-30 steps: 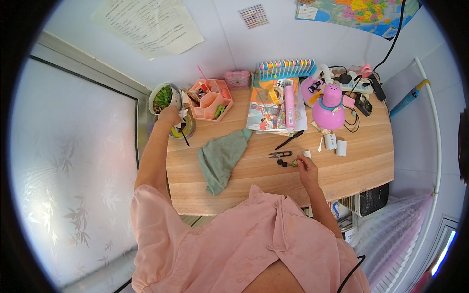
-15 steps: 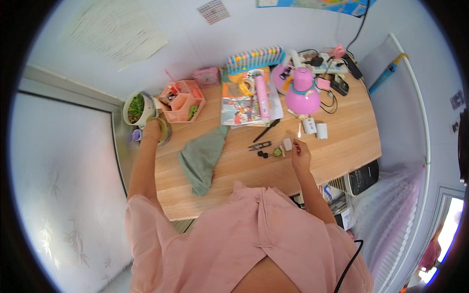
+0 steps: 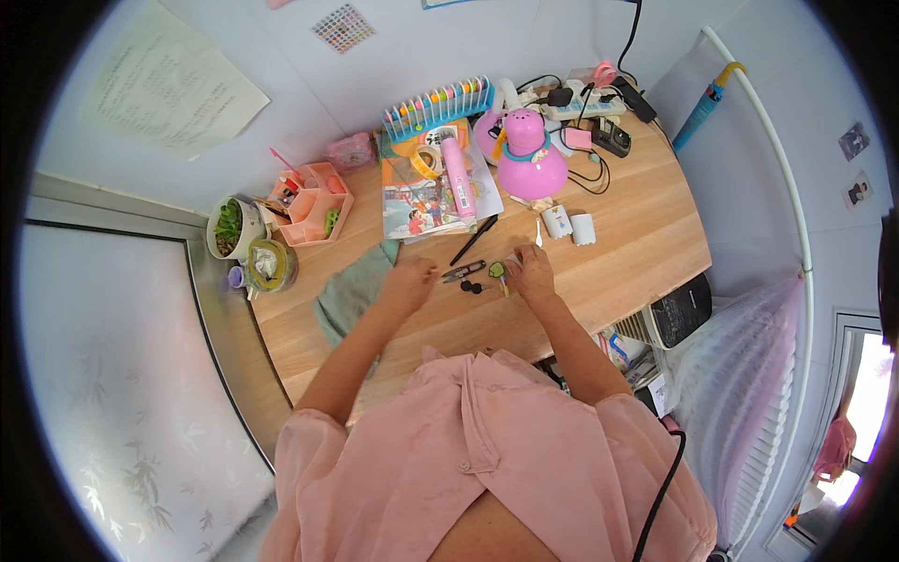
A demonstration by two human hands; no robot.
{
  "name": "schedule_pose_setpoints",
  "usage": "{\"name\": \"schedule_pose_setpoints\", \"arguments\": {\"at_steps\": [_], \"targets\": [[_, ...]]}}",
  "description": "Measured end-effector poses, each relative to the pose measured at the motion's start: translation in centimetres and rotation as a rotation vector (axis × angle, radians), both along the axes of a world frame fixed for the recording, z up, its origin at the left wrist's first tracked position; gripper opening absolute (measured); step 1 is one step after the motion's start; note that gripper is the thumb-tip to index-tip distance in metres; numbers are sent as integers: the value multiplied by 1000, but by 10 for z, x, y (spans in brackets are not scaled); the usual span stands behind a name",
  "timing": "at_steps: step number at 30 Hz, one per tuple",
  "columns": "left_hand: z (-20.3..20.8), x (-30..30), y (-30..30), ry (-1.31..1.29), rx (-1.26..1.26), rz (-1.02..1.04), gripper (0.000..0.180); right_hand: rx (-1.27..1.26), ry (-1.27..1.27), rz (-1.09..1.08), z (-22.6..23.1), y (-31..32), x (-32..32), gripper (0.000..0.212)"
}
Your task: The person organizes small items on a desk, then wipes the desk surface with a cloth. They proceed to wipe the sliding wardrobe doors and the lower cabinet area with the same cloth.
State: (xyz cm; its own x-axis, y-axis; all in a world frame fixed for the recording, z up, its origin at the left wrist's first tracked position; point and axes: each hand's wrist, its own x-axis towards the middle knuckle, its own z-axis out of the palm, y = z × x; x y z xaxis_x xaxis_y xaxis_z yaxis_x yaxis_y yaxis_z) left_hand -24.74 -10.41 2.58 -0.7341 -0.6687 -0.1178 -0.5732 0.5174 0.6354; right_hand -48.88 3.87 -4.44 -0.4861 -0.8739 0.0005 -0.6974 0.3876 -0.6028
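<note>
Right hand (image 3: 531, 274) bends its fingers to the right of the snips (image 3: 464, 271) on the wooden table (image 3: 627, 244); whether it grips anything cannot be told. Left hand (image 3: 410, 284), loosely curled left of the snips, is equally unclear. Green cloth (image 3: 346, 286) also lies left of them, partly hidden by the left arm. Black pieces (image 3: 471, 288) sit just nearer than the snips, a green trinket (image 3: 496, 269) just right. Beyond the snips come a black pen (image 3: 474, 241), then a pink lamp (image 3: 532, 175).

The left hand (image 3: 408, 286) has quit the jar (image 3: 287, 275) (now near the snips (image 3: 463, 272)).
</note>
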Motion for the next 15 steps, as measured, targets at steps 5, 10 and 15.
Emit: {"name": "schedule_pose_setpoints", "arguments": {"at_steps": [5,10,15], "targets": [[-20,-53,44,-77,-51,-56,40,-10,100,99,33,10,11,48],[-32,-65,54,-257,42,-11,45,12,20,70,12,21,16,56],[-40,-61,48,-245,-45,-48,37,-2,-74,109,17,14,18,52]]}}
